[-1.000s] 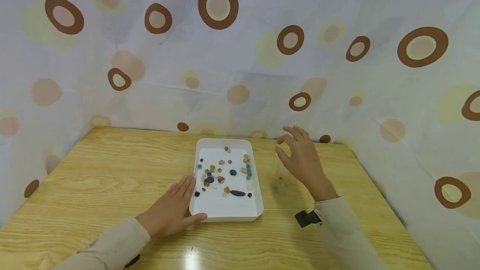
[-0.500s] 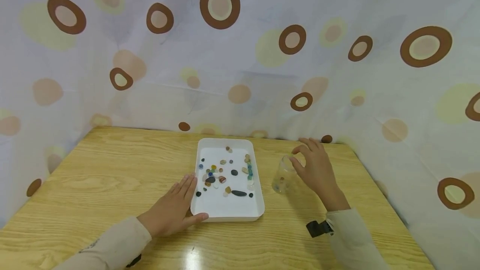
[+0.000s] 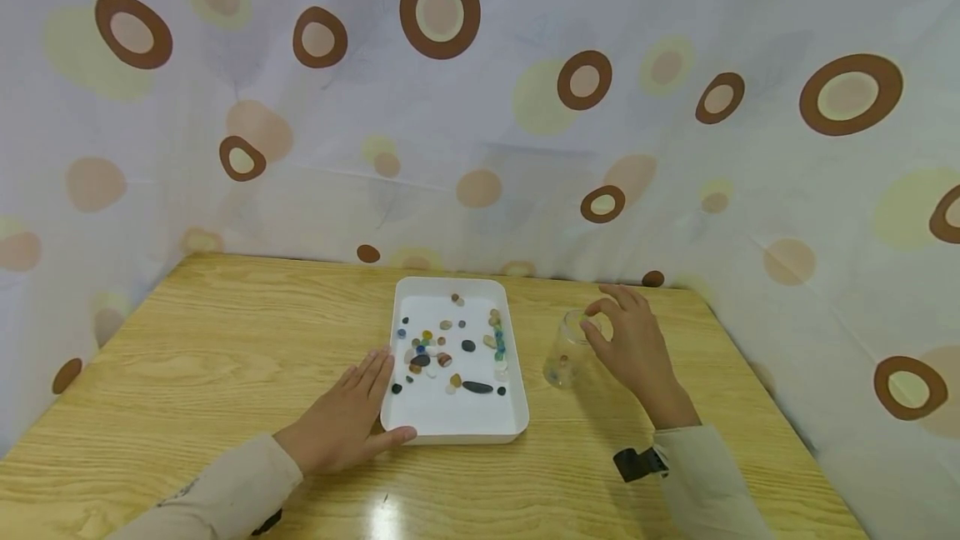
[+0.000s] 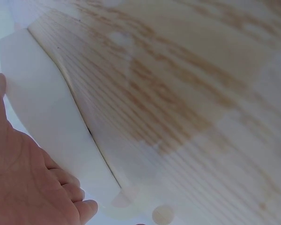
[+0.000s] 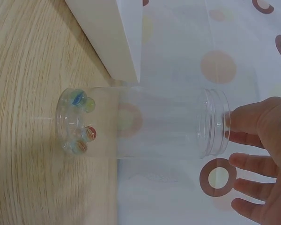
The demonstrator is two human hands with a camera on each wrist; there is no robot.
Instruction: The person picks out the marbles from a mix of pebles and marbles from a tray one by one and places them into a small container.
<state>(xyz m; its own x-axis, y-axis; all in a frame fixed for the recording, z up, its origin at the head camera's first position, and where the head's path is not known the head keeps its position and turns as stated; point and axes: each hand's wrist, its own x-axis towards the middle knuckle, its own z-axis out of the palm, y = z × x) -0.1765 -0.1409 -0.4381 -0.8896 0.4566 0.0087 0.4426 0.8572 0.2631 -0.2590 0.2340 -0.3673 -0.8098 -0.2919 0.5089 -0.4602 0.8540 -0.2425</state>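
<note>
Wood-grain surface (image 3: pixel 247 340); pale, brown-ringed sheeting (image 3: pixel 420 123) behind. Transparent cylindrical jar (image 3: pixel 567 357), several glass marbles (image 5: pixel 89 134) at its base, upright between tray and surface's right edge. Judged light, stiff, slick; best gripped round the wall. Right hand (image 3: pixel 633 344): thumb and forefinger at the rim, pinch cannot be told. Left hand (image 3: pixel 341 419), fingers straight, rests along left edge of white rectangular tray (image 3: pixel 457 438) of small stones (image 3: pixel 477 387).

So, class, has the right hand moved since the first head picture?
Yes: in the head view, the right hand has moved right and slightly nearer the person, away from the white tray.
</note>
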